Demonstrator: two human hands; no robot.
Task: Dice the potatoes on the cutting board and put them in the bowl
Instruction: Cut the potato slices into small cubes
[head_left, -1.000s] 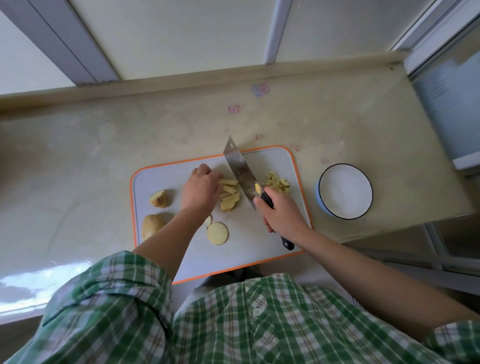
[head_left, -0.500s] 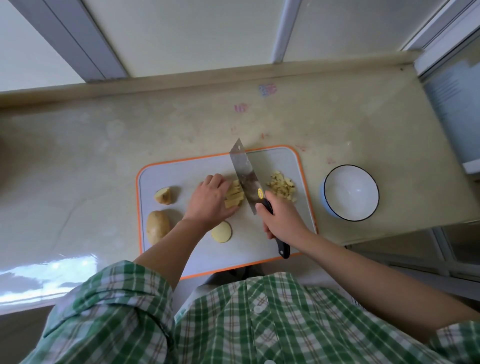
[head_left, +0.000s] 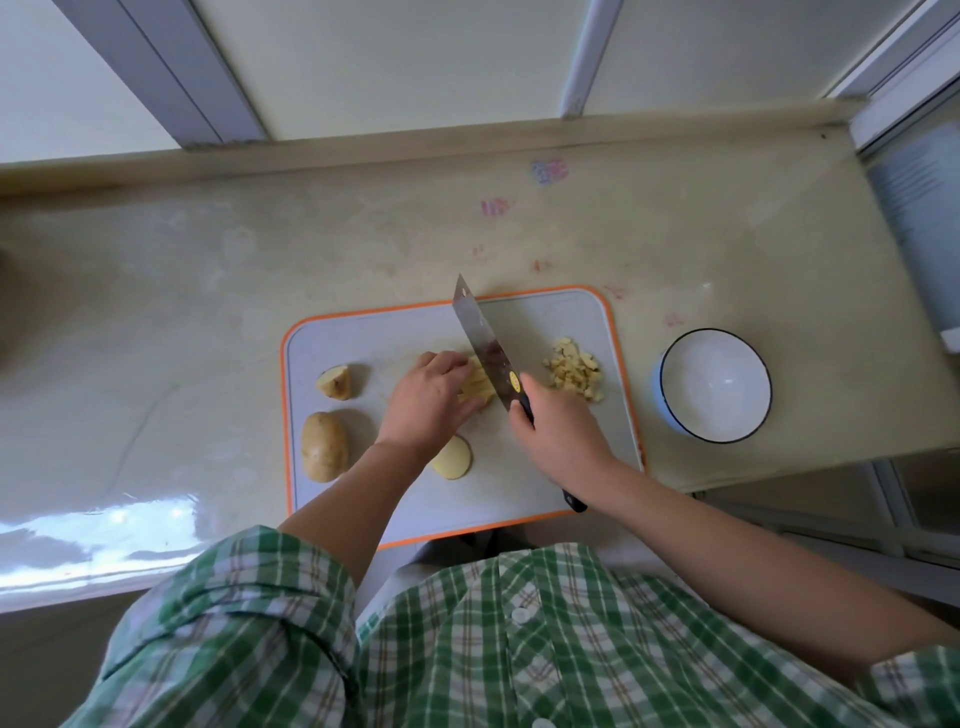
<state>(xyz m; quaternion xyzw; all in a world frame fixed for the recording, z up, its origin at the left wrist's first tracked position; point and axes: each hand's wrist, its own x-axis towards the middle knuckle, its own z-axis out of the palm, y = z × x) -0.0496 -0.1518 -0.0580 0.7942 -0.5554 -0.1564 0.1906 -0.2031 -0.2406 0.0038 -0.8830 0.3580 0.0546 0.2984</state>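
A grey cutting board (head_left: 545, 312) with an orange rim lies on the counter. My left hand (head_left: 428, 402) holds a bunch of potato strips (head_left: 475, 387) together with curled fingers. My right hand (head_left: 563, 434) grips the black handle of a cleaver (head_left: 483, 345), whose blade stands against the right side of the strips. A pile of diced potato (head_left: 574, 370) lies at the board's right. A round potato slice (head_left: 453, 458), a whole potato (head_left: 324, 447) and a cut potato piece (head_left: 336, 382) lie on the board's left half. The white bowl (head_left: 714, 385) holds nothing.
The bowl stands on the counter just right of the board, near the counter's right end. A raised ledge and window frames run along the back. A glossy strip marks the counter's front edge at the left.
My left hand gathered the loose strips into a tight bunch and closed in on the blade. The cleaver shifted little; the camera view drifted slightly.
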